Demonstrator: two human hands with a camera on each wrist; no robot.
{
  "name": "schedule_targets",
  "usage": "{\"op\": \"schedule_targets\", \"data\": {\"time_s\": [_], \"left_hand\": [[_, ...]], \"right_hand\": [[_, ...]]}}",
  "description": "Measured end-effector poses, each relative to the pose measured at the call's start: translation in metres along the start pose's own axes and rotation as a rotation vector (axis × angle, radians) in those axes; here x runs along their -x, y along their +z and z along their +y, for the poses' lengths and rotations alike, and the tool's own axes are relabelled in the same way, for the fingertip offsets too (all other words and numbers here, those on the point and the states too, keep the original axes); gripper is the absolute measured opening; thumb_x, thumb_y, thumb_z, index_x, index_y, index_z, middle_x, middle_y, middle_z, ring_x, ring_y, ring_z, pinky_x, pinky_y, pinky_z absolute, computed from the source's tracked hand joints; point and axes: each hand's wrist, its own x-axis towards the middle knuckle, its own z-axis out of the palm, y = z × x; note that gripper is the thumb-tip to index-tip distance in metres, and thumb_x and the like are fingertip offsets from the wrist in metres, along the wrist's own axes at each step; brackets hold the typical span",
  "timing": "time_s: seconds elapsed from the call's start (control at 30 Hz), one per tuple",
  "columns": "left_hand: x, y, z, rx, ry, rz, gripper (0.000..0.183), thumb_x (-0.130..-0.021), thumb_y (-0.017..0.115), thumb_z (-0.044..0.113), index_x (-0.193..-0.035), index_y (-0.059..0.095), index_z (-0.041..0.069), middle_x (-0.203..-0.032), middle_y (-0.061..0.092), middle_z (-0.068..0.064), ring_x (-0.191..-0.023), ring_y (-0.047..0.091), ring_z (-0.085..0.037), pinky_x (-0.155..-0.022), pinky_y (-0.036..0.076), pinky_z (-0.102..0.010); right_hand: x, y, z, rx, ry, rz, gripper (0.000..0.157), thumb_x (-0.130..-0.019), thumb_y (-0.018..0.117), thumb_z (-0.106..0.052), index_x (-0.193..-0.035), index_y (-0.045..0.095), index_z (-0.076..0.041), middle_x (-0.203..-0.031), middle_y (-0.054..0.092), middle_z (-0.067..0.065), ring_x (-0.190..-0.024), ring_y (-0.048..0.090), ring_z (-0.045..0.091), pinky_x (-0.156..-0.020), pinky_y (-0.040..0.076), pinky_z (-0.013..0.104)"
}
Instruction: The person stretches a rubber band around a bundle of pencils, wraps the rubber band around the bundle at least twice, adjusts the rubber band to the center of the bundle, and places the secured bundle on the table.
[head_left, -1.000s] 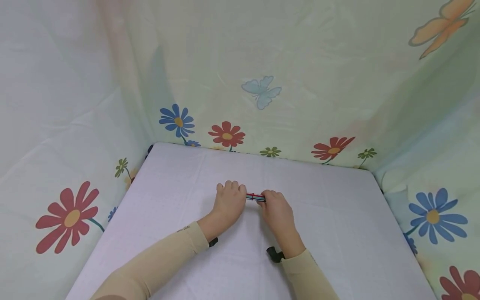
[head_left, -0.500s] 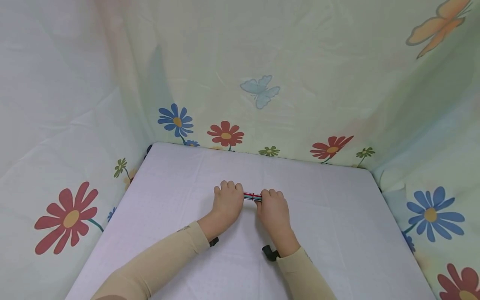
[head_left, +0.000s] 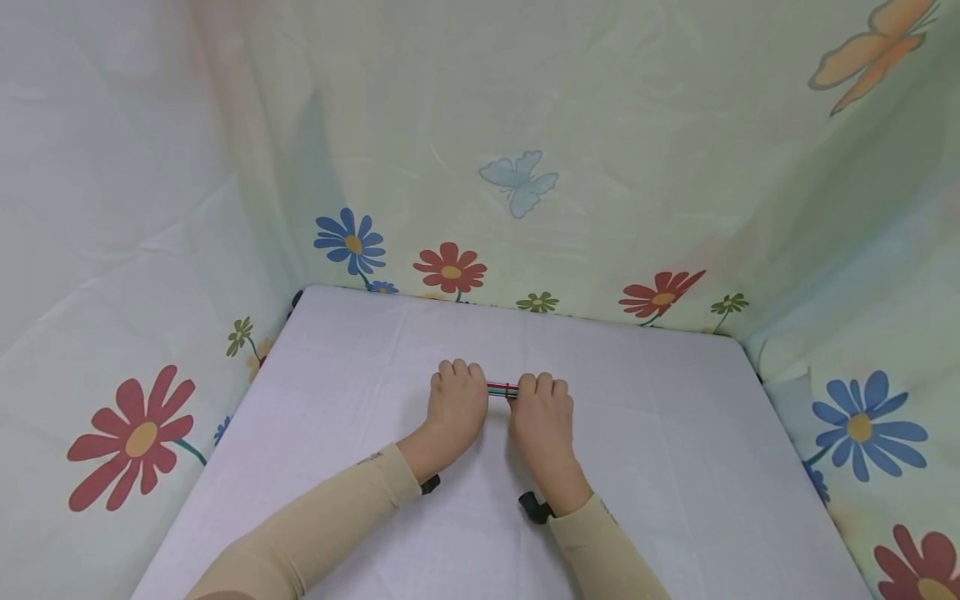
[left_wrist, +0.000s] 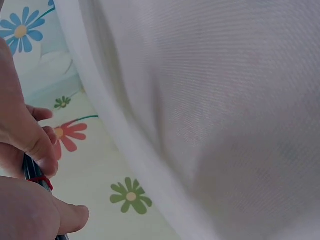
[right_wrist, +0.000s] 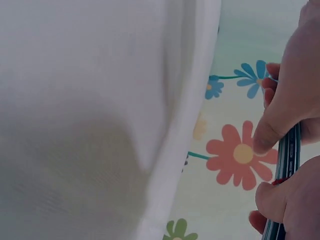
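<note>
Both hands hold a slim bundle of pencils (head_left: 498, 389) between them, near the middle of the table. It shows red, white, teal and dark stripes, and a thin red band (right_wrist: 280, 181) goes round it. My left hand (head_left: 458, 402) grips its left part, while my right hand (head_left: 543, 417) grips the right part, fingers right beside the band. Only a short stretch shows between the hands in the head view; the ends are covered. In the right wrist view, the thumbs of the left hand (right_wrist: 295, 90) and right hand (right_wrist: 300, 200) press along the bundle (right_wrist: 289, 150).
A white cloth covers the table (head_left: 645, 467). Pale curtains printed with flowers and butterflies (head_left: 519, 182) stand round its back and sides. A small black device (head_left: 536, 507) sits at the right wrist, and another dark piece (head_left: 431, 484) shows at the left wrist.
My right hand has shifted left and slightly up, nearer my left hand, so the visible stretch of the bundle is shorter. The left hand has barely moved and keeps its grip.
</note>
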Motion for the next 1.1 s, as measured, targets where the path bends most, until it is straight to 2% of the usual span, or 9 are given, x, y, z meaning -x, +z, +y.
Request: {"op": "schedule_targets", "data": {"time_s": [0.1,0.2,0.33,0.57,0.8,1.0,1.1], "left_hand": [[-0.001,-0.002,0.0,-0.01,0.003,0.019,0.02,-0.102,0.069,0.019,-0.091,0.06,0.005,-0.089,0.061,-0.012,-0.084,0.053,-0.024,-0.07,0.052,-0.033],[-0.002,-0.001,-0.002,-0.016,0.008,-0.005,0.02,-0.101,0.071,0.02,-0.092,0.062,0.005,-0.09,0.062,-0.012,-0.084,0.054,-0.024,-0.072,0.054,-0.034],[-0.002,0.002,-0.004,-0.002,0.007,-0.036,0.021,-0.1,0.073,0.022,-0.092,0.062,0.006,-0.09,0.061,-0.01,-0.084,0.053,-0.023,-0.072,0.054,-0.037],[-0.001,0.003,-0.003,0.018,0.003,-0.019,0.019,-0.099,0.073,0.018,-0.089,0.061,0.007,-0.086,0.061,-0.009,-0.081,0.053,-0.022,-0.067,0.054,-0.034],[-0.003,0.004,0.0,0.034,0.017,-0.063,0.018,-0.097,0.073,0.016,-0.089,0.06,0.007,-0.084,0.062,-0.01,-0.079,0.056,-0.024,-0.067,0.055,-0.034],[-0.003,0.004,-0.002,0.058,0.014,-0.069,0.026,-0.096,0.078,0.027,-0.087,0.065,0.007,-0.082,0.07,-0.01,-0.074,0.064,-0.024,-0.063,0.058,-0.035],[-0.003,0.004,-0.002,0.07,0.01,-0.056,0.03,-0.094,0.08,0.032,-0.086,0.065,0.007,-0.081,0.07,-0.01,-0.073,0.064,-0.023,-0.062,0.058,-0.035]], "right_hand": [[0.003,0.002,-0.003,-0.047,0.012,-0.008,0.029,-0.104,0.071,-0.022,-0.104,0.051,-0.001,-0.095,0.05,0.02,-0.088,0.046,0.04,-0.068,0.041,0.047],[0.005,0.002,-0.006,-0.072,0.035,-0.043,0.026,-0.104,0.069,-0.021,-0.106,0.052,-0.001,-0.098,0.05,0.019,-0.093,0.046,0.04,-0.071,0.04,0.047],[0.003,-0.002,-0.007,-0.046,0.051,-0.077,0.029,-0.103,0.073,-0.026,-0.101,0.055,-0.003,-0.094,0.054,0.017,-0.092,0.049,0.038,-0.072,0.043,0.047],[0.001,-0.004,-0.006,-0.003,0.04,-0.084,0.036,-0.1,0.077,-0.027,-0.096,0.054,0.001,-0.086,0.057,0.018,-0.079,0.049,0.034,-0.065,0.045,0.043],[0.002,-0.008,-0.016,-0.009,0.103,-0.136,0.025,-0.103,0.07,-0.018,-0.097,0.052,-0.001,-0.088,0.055,0.017,-0.082,0.047,0.034,-0.064,0.039,0.043],[0.002,-0.006,-0.018,-0.022,0.145,-0.049,0.029,-0.097,0.077,-0.018,-0.098,0.054,0.0,-0.093,0.054,0.019,-0.091,0.049,0.04,-0.076,0.039,0.05],[0.002,-0.004,-0.016,-0.015,0.142,-0.01,0.033,-0.093,0.081,-0.02,-0.095,0.056,0.001,-0.091,0.054,0.02,-0.089,0.05,0.04,-0.075,0.04,0.048]]}}
